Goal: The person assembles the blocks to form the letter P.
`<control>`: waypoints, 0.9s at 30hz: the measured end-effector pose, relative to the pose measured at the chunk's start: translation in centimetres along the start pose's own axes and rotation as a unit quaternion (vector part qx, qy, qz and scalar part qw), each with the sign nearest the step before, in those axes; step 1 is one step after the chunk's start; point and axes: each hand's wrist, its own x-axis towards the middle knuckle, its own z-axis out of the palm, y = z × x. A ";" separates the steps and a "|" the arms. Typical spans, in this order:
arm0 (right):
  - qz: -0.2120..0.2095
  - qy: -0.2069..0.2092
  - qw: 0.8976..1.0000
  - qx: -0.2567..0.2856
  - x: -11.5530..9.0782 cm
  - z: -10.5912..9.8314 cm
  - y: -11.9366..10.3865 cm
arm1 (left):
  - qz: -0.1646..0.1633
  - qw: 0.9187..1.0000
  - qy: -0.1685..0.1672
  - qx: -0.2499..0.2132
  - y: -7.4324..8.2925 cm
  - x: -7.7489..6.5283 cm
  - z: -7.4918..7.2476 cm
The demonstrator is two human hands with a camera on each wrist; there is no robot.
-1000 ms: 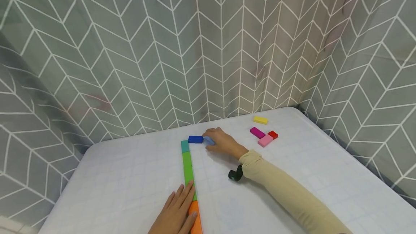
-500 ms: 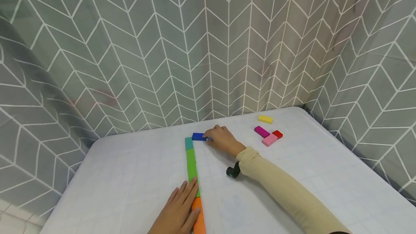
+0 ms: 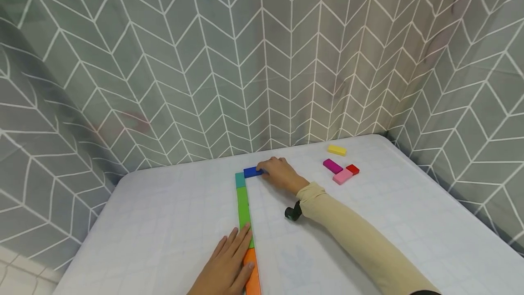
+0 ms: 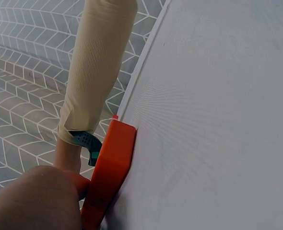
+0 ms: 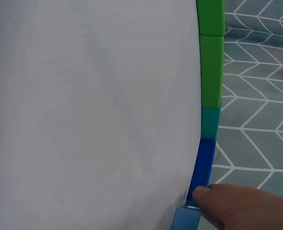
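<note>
Nearest me, one orange block [image 3: 254, 282] shows in the row, my left hand [image 3: 227, 258] lying over it with fingers straight, not curled round anything. Next come two green blocks [image 3: 244, 208], end to end, the nearer one partly under those fingertips, then one teal block [image 3: 240, 180]. Past that I count one dark blue block [image 3: 252, 172], turned across the row toward my right, and one light blue block [image 5: 185, 218]. Off to the right lie four loose blocks: one pink [image 3: 342, 176] touching one red [image 3: 353, 169], one magenta [image 3: 333, 166] just beside the pink, and one yellow [image 3: 337, 150] farther back. The patterned curtain [image 3: 229, 58] stands behind them all.

As for where they sit to my grip: the orange is beneath my left palm and thumb. At the far side, my right hand [image 3: 280, 175] pinches the right-hand end of the dark blue block, thumb on its face; the other fingertips are hidden. That block's free end meets the teal one at a slight angle. The light blue lies just beside the pinched end, close under my right hand.
</note>
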 end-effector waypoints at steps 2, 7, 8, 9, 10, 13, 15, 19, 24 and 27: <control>-0.001 -0.005 1.000 0.016 -0.3 -0.1 0.3 | 0.003 1.000 -0.001 0.000 0.1 0.0 -0.1; 0.023 -0.002 0.999 0.038 -1.3 -0.9 0.8 | 0.006 1.000 -0.002 0.005 0.2 0.1 -0.3; 0.034 -0.003 0.999 0.042 -1.5 -1.1 0.8 | 0.007 1.000 -0.001 0.006 0.2 0.1 -0.4; 0.046 -0.007 0.998 0.045 -1.8 -1.3 0.8 | 0.006 1.000 -0.002 0.006 0.1 0.1 -0.4; 0.057 -0.014 0.997 0.047 -2.0 -1.5 0.8 | 0.005 1.000 -0.004 0.005 0.1 0.1 -0.4; 0.075 -0.034 0.994 0.067 -2.3 -1.7 0.6 | 0.004 1.000 -0.005 0.002 0.1 0.1 -0.3; 0.075 -0.038 0.993 0.084 -2.2 -1.6 0.5 | 0.002 1.000 -0.007 -0.002 0.1 0.1 -0.3; 0.066 -0.033 0.993 0.096 -1.9 -1.2 0.6 | 0.002 1.000 -0.007 -0.009 0.1 0.1 -0.1; 0.066 -0.029 0.994 0.085 -2.2 -1.4 1.2 | 0.006 1.000 -0.001 -0.007 0.3 0.0 0.2; 0.077 -0.028 0.992 0.098 -2.9 -2.4 2.0 | 0.004 1.000 0.004 -0.002 0.3 -0.1 0.2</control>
